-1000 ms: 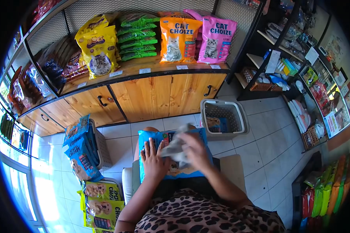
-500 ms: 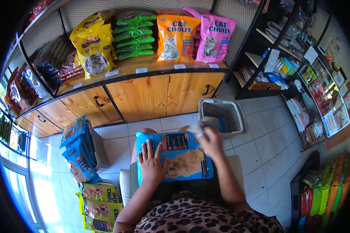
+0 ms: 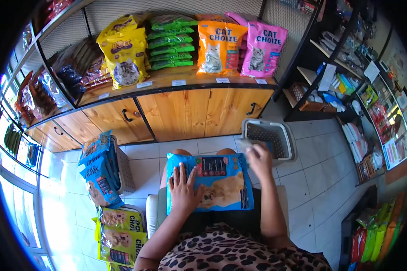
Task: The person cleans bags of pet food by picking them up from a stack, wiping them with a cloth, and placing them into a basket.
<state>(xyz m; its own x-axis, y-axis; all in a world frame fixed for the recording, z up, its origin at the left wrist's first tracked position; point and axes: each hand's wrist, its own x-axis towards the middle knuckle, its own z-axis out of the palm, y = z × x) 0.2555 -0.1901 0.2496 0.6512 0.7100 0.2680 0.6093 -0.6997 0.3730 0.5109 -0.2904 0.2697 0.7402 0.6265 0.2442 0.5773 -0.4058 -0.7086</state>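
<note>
A blue dog food bag [image 3: 226, 187] lies flat across my lap, printed with a puppy and a dark panel. My left hand [image 3: 184, 189] rests palm down on its left part, fingers spread. Just off the bag's upper right corner, my right hand [image 3: 260, 161] is closed on a greyish cloth [image 3: 245, 144], which is smeared by motion. Beyond that hand stands a grey plastic basket [image 3: 292, 143] with something blue partly visible inside.
At my left, blue dog food bags [image 3: 97, 180] fill and overhang another basket [image 3: 126, 174]. Yellow-green dog food bags [image 3: 122, 244] stand nearer me. Ahead, a wooden cabinet [image 3: 176, 113] carries cat food bags [image 3: 221, 49]. More upright bags [image 3: 371, 235] stand at lower right.
The view has shifted, so the surroundings sit slightly farther right. My right hand with the cloth has moved a little off the bag's upper right edge. My left hand stays on the bag.
</note>
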